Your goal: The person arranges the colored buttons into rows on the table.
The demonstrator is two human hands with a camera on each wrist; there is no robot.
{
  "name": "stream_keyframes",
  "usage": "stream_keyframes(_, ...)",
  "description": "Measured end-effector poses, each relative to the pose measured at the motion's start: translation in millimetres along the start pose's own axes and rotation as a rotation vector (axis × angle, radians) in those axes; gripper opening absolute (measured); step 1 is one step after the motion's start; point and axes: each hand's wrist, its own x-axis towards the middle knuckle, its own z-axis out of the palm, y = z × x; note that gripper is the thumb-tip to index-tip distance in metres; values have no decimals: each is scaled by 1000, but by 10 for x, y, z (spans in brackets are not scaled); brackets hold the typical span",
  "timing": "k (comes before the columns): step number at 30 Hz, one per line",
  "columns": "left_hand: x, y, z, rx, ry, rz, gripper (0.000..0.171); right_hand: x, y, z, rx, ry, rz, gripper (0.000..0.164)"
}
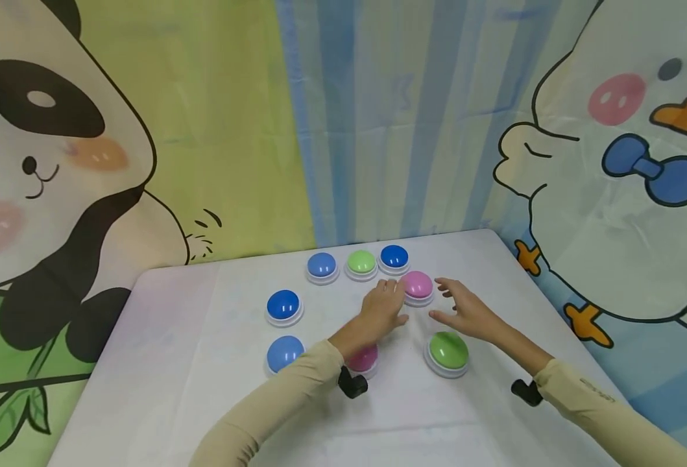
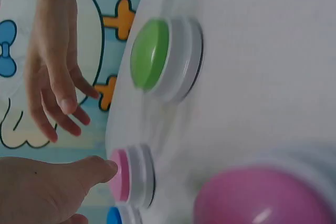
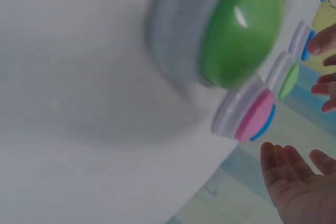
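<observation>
Round push buttons with coloured domes on white bases stand on a white table. My left hand is over the middle, its fingertips right at the left edge of a pink button. To the right of that button my right hand hovers with loosely bent fingers, thumb apart, holding nothing. In the right wrist view the right palm faces up and its fingers stand apart from the pink button. A large green button sits below the right hand. Partly hidden under the left wrist is a magenta button.
At the back stand a light blue button, a light green button and a dark blue button. Another dark blue button and a light blue one are on the left. A cartoon-printed curtain hangs behind.
</observation>
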Motion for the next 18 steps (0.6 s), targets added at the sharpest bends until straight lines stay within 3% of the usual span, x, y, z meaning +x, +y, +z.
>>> stream_keyframes(4, 346, -330, -167, 78, 9, -102, 77, 378, -79, -42, -5, 2, 13, 75)
stream_keyframes(8, 633, -591, -200, 55, -26, -177, 73, 773, -70, 11, -67, -7, 55, 72)
stream_keyframes(13, 945, -801, -130, -50, -79, -164, 68, 1251, -32, 108, -107, -83, 216, 75)
stream_keyframes(18, 1100, -853, 35, -124, -136, -141, 71, 1480, -11, 271, -77, -167, 383, 82)
